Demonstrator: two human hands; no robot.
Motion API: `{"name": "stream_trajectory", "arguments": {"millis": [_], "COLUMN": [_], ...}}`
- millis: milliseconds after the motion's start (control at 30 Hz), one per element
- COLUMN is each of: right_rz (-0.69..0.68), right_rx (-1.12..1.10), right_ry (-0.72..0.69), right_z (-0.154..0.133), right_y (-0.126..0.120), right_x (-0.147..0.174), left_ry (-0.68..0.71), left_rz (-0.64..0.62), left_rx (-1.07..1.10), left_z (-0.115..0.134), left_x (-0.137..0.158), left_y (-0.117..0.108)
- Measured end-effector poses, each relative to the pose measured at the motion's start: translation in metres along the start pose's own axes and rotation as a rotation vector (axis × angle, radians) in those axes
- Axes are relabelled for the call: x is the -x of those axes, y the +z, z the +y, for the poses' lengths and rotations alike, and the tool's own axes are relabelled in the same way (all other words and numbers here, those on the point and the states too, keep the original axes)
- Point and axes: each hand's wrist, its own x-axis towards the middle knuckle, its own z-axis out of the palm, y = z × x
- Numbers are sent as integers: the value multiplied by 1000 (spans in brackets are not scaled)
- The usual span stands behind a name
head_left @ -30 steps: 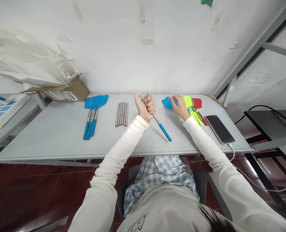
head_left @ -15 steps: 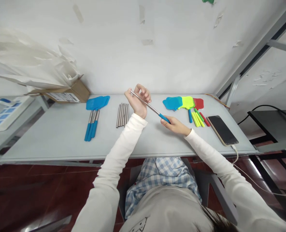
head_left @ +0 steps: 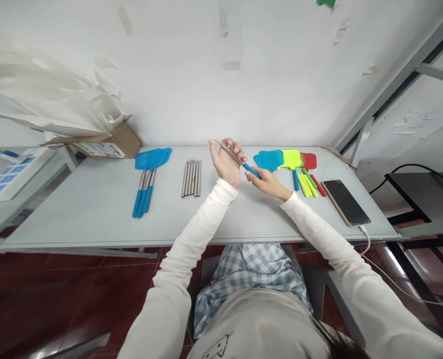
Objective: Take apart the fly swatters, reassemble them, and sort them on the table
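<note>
My right hand (head_left: pixel 267 182) is closed round the blue grip (head_left: pixel 252 171) of a slim metal rod (head_left: pixel 230 152), which points up and left. My left hand (head_left: pixel 227 162) is palm up with its thumb out and fingers loosely curled apart; the rod crosses in front of the palm. Whether it presses on the palm, I cannot tell. Left of my left hand lies a row of several bare metal rods (head_left: pixel 191 178). Just right of my right hand are a loose blue grip (head_left: pixel 295 180) and several yellow-green grips (head_left: pixel 307 185).
Finished-looking blue swatters (head_left: pixel 146 179) lie at the left. Flat blue heads (head_left: pixel 269 159), yellow-green heads (head_left: pixel 292 158) and a red head (head_left: pixel 309 160) lie at the back right. A phone (head_left: pixel 345 202) with a cable is near the right edge. A cardboard box (head_left: pixel 122 142) stands back left.
My left hand has moved right, nearer my right hand, and less of the rod's metal shows beyond the blue grip. My right hand has shifted slightly left and up.
</note>
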Motion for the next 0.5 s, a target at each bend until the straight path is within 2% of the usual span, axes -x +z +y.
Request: {"name": "stream_trajectory", "arguments": {"millis": [100, 200, 267, 333, 433, 500], "right_rz": [85, -4, -106, -182, -231, -214], "right_rx": [64, 55, -60, -242, -508, -609], "right_ry": [-2, -5, 52, 171, 328, 389], "right_z": [7, 10, 10, 8, 2, -4], "right_y": [-1, 5, 13, 22, 32, 34], "right_x": [-8, -12, -14, -15, -20, -23], "left_ry": [31, -28, -102, -162, -210, -248], "left_rz": [105, 229, 254, 242, 238, 247], "left_rx": [-42, -90, -84, -72, -70, -64], "left_z": [-6, -9, -6, -3, -5, -8], "left_x": [-6, -21, -34, -46, -59, -67], "left_y": [0, -8, -16, -24, -31, -32]}}
